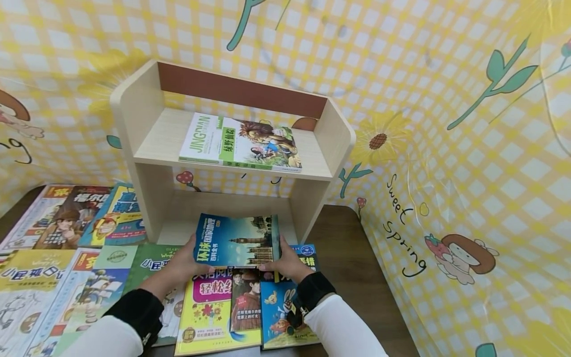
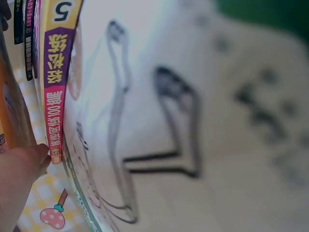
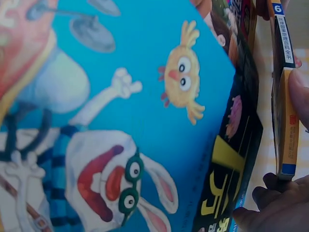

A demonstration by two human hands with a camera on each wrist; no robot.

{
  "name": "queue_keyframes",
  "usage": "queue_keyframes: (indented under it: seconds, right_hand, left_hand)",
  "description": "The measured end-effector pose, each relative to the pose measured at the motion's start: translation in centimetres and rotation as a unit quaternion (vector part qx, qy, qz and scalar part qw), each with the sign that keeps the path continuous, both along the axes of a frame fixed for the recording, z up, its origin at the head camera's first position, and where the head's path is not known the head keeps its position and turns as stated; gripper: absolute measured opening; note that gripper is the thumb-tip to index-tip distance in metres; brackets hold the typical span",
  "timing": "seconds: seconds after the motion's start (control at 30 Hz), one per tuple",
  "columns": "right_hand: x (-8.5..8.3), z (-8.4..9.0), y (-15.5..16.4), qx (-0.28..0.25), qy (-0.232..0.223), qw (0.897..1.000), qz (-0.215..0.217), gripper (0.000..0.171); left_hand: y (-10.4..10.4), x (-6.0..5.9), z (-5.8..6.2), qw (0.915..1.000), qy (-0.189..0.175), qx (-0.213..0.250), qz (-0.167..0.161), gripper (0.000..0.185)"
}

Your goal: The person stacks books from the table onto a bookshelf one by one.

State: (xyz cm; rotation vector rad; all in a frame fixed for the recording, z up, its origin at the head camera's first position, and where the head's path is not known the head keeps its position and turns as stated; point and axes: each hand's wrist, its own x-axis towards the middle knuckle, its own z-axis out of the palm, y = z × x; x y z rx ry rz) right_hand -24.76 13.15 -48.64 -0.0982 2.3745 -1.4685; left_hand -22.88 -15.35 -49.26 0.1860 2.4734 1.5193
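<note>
Both hands hold a blue geography book (image 1: 241,243) with a clock tower on its cover, at the front of the lower shelf compartment. My left hand (image 1: 183,265) grips its left end, thumb at the near edge. At the right end, my right hand (image 1: 290,263) grips it the same way. In the right wrist view the book's spine (image 3: 287,111) shows between thumb and fingers of the right hand (image 3: 275,210). The left wrist view catches part of the left hand (image 2: 21,179) beside a yellow and pink book spine (image 2: 55,92).
A wooden two-tier bookshelf (image 1: 308,206) stands on the dark table (image 1: 357,277); a green and white book (image 1: 250,144) lies on its upper tier. Before it lie a yellow workbook (image 1: 209,317) and a blue rabbit book (image 1: 285,322). More books (image 1: 35,277) spread leftward. Checked cloth (image 1: 446,163) hangs behind.
</note>
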Motion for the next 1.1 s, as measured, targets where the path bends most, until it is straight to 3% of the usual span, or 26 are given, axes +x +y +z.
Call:
queue_keyframes:
  seconds: [0.17,0.37,0.6,0.77,0.97,1.1]
  right_hand:
    - [-0.2,-0.1,0.1,-0.02,-0.006,1.0,-0.007,0.104]
    - [-0.7,-0.4,-0.1,-0.011,0.018,1.0,-0.005,0.101]
    - [-1.5,-0.7,-0.5,0.053,0.034,0.998,-0.008,0.099]
    - [-2.2,-1.3,-1.1,0.099,0.037,0.994,-0.014,0.102]
    - [-2.6,-2.1,-1.5,0.129,0.051,0.99,-0.025,0.1]
    - [-2.6,-2.1,-2.0,0.145,0.079,0.986,-0.034,0.094]
  left_hand:
    - [0.5,-0.6,-0.3,1.0,0.002,-0.003,0.006,0.105]
    - [1.0,-1.2,-0.3,0.9986,0.017,-0.047,0.018,0.096]
    - [1.6,-1.9,0.2,0.9924,0.025,-0.117,0.03,0.091]
    - [1.6,-2.4,0.1,0.9903,0.018,-0.131,0.043,0.088]
    - [1.4,-2.8,-0.2,0.9891,-0.014,-0.138,0.051,0.09]
    - [1.2,-3.1,-0.2,0.989,0.005,-0.137,0.056,0.089]
